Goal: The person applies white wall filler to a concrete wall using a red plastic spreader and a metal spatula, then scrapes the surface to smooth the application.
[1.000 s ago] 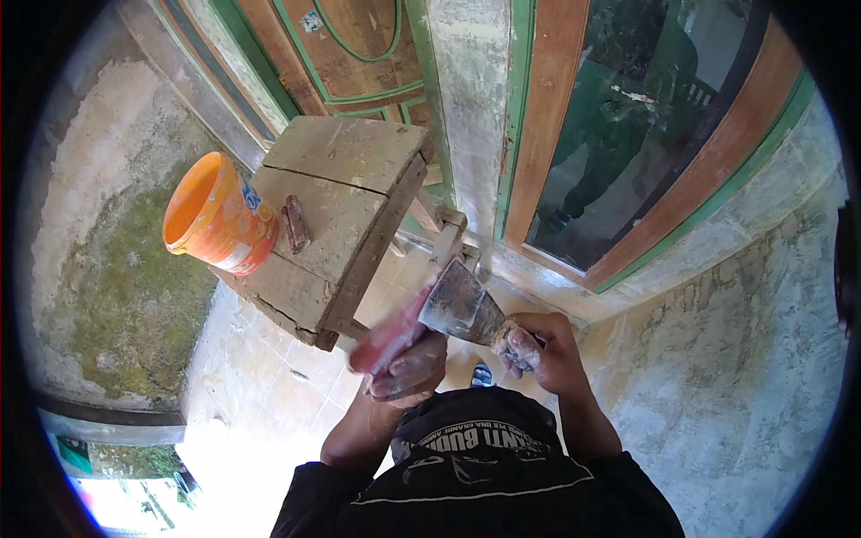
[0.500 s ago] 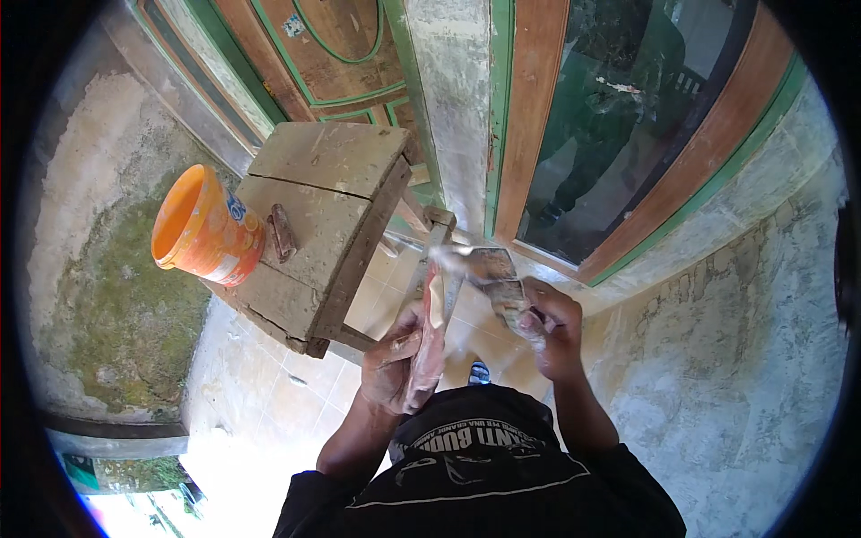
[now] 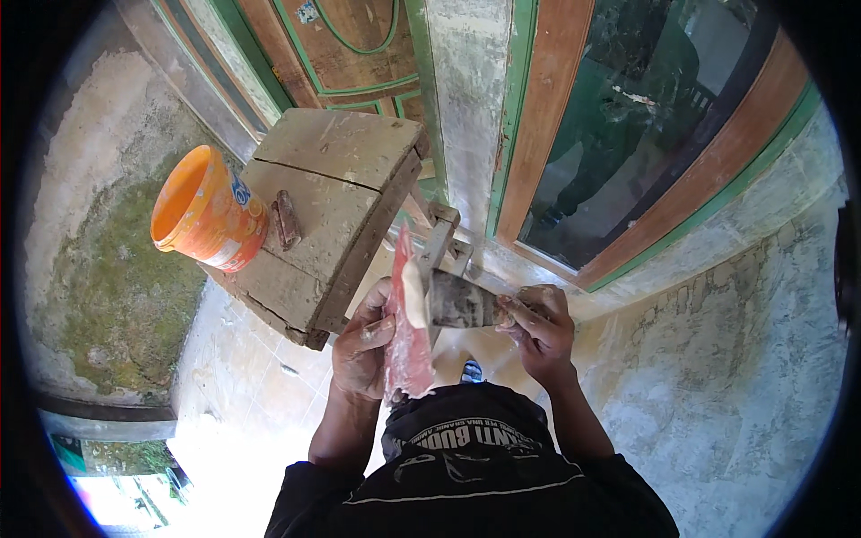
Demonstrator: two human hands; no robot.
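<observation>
My left hand [image 3: 359, 345] grips a long, flat red tool [image 3: 405, 354] smeared with white residue, held almost upright. A lump of cream-coloured paste [image 3: 414, 291] is on it. My right hand [image 3: 543, 332] grips the handle of a wide metal putty knife [image 3: 462, 299], whose blade lies against or very close beside the paste. To the upper left, an orange bucket [image 3: 208, 220] sits on a worn wooden stool [image 3: 327, 148], next to a small reddish-brown elongated piece [image 3: 285, 218].
Ahead stand a wooden door [image 3: 345, 40] with green trim and a framed glass pane [image 3: 628, 148]. A rough grey wall [image 3: 735, 377] is at the right, a stained, mossy surface [image 3: 117, 269] at the left. The tiled floor [image 3: 278, 386] lies beneath, with a sandal [image 3: 471, 372].
The red tool has turned from slanting to nearly upright, showing the paste. My left hand has shifted left, and the putty knife's blade has moved and turned to meet the tool's side.
</observation>
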